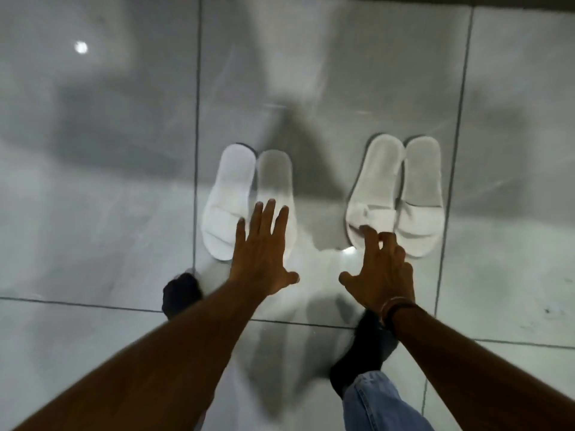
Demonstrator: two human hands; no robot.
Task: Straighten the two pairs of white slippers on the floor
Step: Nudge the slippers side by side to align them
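Two pairs of white open-toe slippers lie on the grey tiled floor, toes toward me. The left pair [231, 194] lies side by side, nearly parallel. In the right pair [401, 188] the left slipper [375, 188] leans at an angle, its heel touching the straighter right slipper [421, 194]. My left hand [264, 247] hovers flat with fingers spread over the toe end of the left pair and hides part of it. My right hand [381, 272] has loosely bent fingers, with a fingertip at the toe of the angled slipper; it holds nothing.
Dark grout lines [196, 150] cross the glossy tiles. My feet in black socks [180, 293] stand just behind the hands, with a jeans leg [373, 399] at the lower right. A lamp's reflection [81, 47] shows on the floor at the far left.
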